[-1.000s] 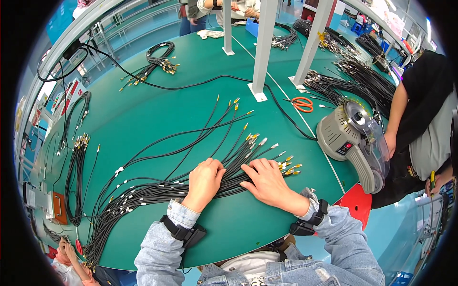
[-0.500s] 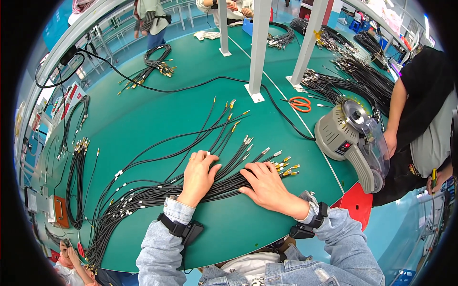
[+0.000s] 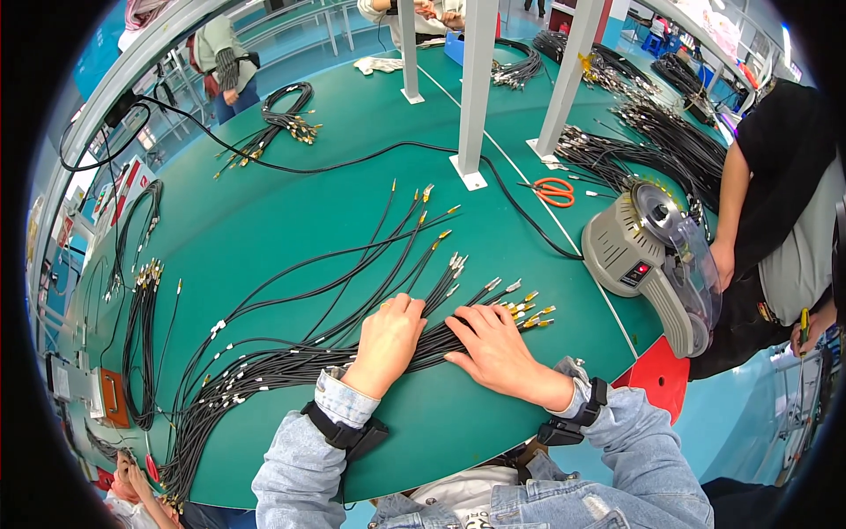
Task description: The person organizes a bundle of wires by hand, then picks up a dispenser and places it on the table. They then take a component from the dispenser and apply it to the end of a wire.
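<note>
The beige machine (image 3: 608,242) is our marker, its switch (image 3: 641,268) glowing red beside marks too small to read; left of it on the green tabletop (image 3: 423,432) lies the long bundle of black cables (image 3: 291,361), dotted with white tags (image 3: 218,328) far too tiny to make out. Both hands are down on that bundle, left of the machine: the left hand (image 3: 389,339) palm down, fingers bent over the strands, and, nearer the machine, the right hand (image 3: 498,348) half open, thumb apart from the fingers. Does either truly grip? Can't tell; the left fingertips are partly hidden. And against half a second ago, the left hand has slid toward the machine, closing on the right, which barely shifts! Beyond the machine, far left, a walker (image 3: 220,57) has drifted further left. Orange-handled scissors (image 3: 555,192) sit just left of the machine's far end. Nearer than the machine, a white shirt (image 3: 463,494) shows lettering, cut by the lower edge; right of the machine, a co-worker (image 3: 775,176) runs into the dark rim.
</note>
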Demonstrator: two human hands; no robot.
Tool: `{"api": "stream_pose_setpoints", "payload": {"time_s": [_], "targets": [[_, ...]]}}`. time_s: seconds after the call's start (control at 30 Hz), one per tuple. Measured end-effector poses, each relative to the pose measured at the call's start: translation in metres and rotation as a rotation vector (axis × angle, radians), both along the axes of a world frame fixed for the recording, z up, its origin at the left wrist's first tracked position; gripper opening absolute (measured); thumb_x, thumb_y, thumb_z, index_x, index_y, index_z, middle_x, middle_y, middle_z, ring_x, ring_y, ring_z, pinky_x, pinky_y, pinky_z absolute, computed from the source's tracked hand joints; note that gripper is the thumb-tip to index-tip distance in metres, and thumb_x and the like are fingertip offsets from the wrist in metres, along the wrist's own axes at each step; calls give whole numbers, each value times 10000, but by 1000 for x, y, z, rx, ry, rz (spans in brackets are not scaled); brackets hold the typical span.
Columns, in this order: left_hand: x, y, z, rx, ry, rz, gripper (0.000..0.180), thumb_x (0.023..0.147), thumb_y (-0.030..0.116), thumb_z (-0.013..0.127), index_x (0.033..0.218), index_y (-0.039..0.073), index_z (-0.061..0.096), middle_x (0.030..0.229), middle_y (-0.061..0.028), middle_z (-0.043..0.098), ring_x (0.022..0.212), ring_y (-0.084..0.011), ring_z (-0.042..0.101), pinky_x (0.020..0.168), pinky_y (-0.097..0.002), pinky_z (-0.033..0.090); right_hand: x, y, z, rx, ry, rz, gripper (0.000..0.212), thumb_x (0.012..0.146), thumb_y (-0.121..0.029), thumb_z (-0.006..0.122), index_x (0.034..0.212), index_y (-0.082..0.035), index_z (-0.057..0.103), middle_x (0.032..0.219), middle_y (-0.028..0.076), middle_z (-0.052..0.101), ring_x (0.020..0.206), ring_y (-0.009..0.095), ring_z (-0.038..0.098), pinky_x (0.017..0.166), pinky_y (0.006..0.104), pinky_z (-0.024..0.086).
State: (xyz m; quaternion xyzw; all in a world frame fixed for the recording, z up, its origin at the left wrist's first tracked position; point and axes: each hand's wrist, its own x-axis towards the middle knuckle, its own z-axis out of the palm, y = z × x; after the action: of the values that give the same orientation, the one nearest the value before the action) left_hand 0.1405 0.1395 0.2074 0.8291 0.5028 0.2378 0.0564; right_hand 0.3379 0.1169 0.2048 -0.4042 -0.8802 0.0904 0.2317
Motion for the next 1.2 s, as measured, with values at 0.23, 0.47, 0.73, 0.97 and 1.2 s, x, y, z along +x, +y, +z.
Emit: {"api": "stream_pose_setpoints", "payload": {"time_s": [0.23,0.47,0.73,0.97,1.2], "targets": [[4,16,-5,-90,117,116,213,700,78,655,891,6,596,782,-130,592,743,-304,612,661,-397,502,0,-2,-3,8,8,-1,506,779,-258,684,1178,7,520,1175,142,486,1091,287,467,935,426,345],[2,19,6,-309,-93,102,200,701,99,665,852,-9,591,769,-128,601,705,-298,609,652,-383,500,4,-6,-6,0,11,-20,503,779,-248,681,1176,13,515,1186,153,474,1106,306,456,964,445,341],[9,13,0,-177,-85,3,206,723,140,705,803,-9,588,751,-145,611,693,-318,607,622,-408,486,7,-9,-7,29,44,9,463,785,-214,673,1159,17,528,1149,161,510,1095,316,474,972,450,343],[14,15,7,-257,-56,39,250,724,183,743,793,-13,604,720,-135,628,657,-289,615,596,-381,486,27,3,-2,-11,-19,-43,433,789,-217,663,1143,9,554,1173,132,535,1130,294,475,975,442,349],[14,13,7,-305,-105,23,251,741,186,732,799,-7,582,728,-148,610,678,-338,606,605,-419,477,27,-24,-4,11,-64,-70,486,785,-240,670,1183,1,532,1239,132,511,1157,295,461,995,449,328]]}}
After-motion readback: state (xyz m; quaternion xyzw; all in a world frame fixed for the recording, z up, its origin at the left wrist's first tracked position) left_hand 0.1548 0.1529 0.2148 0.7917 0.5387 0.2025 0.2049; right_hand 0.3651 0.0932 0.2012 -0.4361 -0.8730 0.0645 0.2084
